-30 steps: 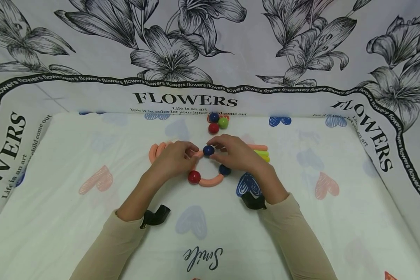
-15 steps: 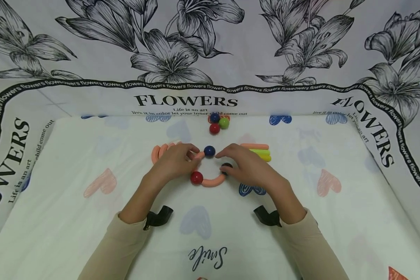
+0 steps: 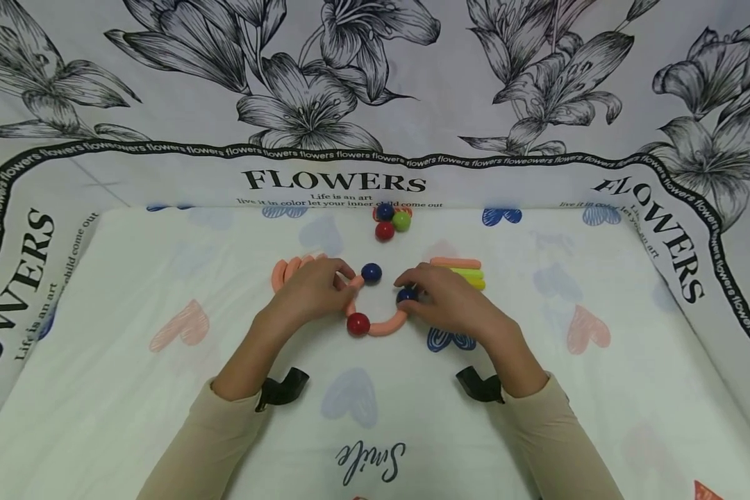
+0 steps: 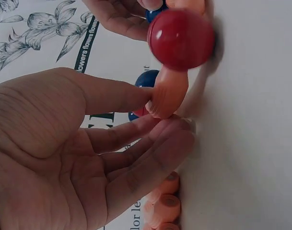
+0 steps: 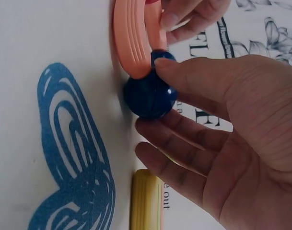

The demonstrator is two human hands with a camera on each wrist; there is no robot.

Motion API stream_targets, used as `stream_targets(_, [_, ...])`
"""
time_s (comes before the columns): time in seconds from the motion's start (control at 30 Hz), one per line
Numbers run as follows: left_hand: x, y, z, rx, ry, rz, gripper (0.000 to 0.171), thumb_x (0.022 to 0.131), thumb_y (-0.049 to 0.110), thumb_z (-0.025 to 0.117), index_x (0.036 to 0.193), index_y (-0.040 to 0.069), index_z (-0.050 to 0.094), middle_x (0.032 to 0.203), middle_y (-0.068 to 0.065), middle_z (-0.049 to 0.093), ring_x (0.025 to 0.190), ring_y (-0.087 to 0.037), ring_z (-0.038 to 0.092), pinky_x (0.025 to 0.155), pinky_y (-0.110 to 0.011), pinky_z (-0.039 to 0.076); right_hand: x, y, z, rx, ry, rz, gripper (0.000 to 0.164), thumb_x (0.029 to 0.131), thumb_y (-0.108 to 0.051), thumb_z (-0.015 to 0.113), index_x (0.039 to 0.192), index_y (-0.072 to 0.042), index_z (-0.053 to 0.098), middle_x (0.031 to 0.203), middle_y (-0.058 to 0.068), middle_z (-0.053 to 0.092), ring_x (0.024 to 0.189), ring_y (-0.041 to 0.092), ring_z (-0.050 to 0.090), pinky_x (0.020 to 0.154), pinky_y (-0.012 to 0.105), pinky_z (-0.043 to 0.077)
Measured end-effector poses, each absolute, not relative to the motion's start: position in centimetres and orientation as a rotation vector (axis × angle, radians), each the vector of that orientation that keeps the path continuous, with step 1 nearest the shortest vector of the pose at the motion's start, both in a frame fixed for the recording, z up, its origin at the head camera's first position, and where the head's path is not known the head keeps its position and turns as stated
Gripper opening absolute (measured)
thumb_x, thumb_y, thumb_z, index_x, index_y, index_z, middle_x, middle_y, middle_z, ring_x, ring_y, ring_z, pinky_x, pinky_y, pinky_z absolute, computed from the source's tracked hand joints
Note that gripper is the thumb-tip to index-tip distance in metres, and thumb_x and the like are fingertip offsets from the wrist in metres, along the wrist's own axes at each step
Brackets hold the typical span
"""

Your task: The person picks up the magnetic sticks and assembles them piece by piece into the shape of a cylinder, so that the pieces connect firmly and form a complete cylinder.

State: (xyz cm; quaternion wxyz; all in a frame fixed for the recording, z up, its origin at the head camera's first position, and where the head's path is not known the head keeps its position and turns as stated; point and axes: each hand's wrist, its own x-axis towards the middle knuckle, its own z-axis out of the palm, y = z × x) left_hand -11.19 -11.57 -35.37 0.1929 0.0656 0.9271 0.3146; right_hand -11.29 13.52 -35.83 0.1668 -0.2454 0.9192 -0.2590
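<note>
Just beyond and left of the red ball (image 3: pixel 358 324), the person's left hand (image 3: pixel 312 288) pinches a curved orange piece (image 4: pixel 170 91), its grip nearly closed; right of the red ball, the right hand (image 3: pixel 446 295) holds a dark blue ball (image 5: pixel 148 98), its grip parted around it; farther beyond the red ball sits another blue ball (image 3: pixel 371 273).

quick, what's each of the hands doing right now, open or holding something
Left hand: closed, pinching the curved orange piece between a red ball and a blue ball.
Right hand: holding another blue ball between thumb and fingers.
</note>
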Motion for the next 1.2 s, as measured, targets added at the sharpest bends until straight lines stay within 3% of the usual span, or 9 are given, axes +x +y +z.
stream_targets(0.2, [-11.0,-11.5,-35.0,0.148,2.623,0.776,0.044,0.103,0.034,0.064,0.132,0.002,0.069,0.099,-0.009,0.071,0.093,-0.021,0.062,0.076,-0.030,0.047,-11.5,13.7,-36.1,-0.668,2.651,-0.788,0.038,0.099,-0.025,0.076,0.134,-0.012,0.070,0.123,0.006,0.072,0.111,0.022,0.069,0.102,0.043,0.058])
stream_targets(0.43, [-10.7,-11.7,-34.7,0.156,2.592,0.746,0.061,0.098,0.030,0.068,0.152,0.008,0.050,0.081,-0.005,0.062,0.076,-0.020,0.058,0.067,-0.031,0.042,-11.7,13.5,-36.7,-0.652,2.696,-0.838,0.036,0.099,-0.024,0.076,0.133,-0.012,0.071,0.126,0.006,0.073,0.112,0.023,0.070,0.101,0.043,0.058])
stream_targets(0.57, [-10.5,-11.8,-34.9,0.207,2.579,0.699,0.069,0.095,0.032,0.072,0.156,0.012,0.047,0.079,-0.004,0.059,0.077,-0.020,0.058,0.068,-0.032,0.042,-11.6,13.3,-37.0,-0.636,2.713,-0.864,0.035,0.099,-0.022,0.076,0.132,-0.012,0.071,0.126,0.006,0.073,0.111,0.022,0.070,0.100,0.041,0.059])
stream_targets(0.8, [-10.7,-11.7,-34.7,0.241,2.590,0.666,0.056,0.098,0.034,0.069,0.149,0.014,0.056,0.084,-0.005,0.065,0.081,-0.020,0.061,0.069,-0.032,0.044,-11.6,12.7,-37.1,-0.624,2.764,-0.886,0.036,0.097,-0.020,0.078,0.131,-0.012,0.072,0.123,0.007,0.073,0.109,0.022,0.071,0.098,0.040,0.060])
stream_targets(1.03, [-10.8,-12.0,-34.7,0.213,2.634,0.705,0.049,0.101,0.036,0.067,0.143,0.011,0.062,0.097,-0.008,0.071,0.091,-0.022,0.065,0.072,-0.032,0.047,-10.7,12.2,-35.6,-0.588,2.808,-0.752,0.045,0.096,-0.028,0.079,0.138,-0.015,0.069,0.136,0.007,0.067,0.123,0.024,0.068,0.103,0.044,0.059])
stream_targets(1.2, [-11.0,-12.1,-34.7,0.245,2.685,0.741,0.046,0.102,0.034,0.066,0.140,0.008,0.064,0.105,-0.011,0.076,0.096,-0.025,0.069,0.079,-0.039,0.055,-8.4,11.7,-34.9,-0.657,2.789,-0.758,0.041,0.096,-0.031,0.079,0.135,-0.018,0.071,0.123,0.003,0.070,0.107,0.020,0.069,0.092,0.037,0.062])
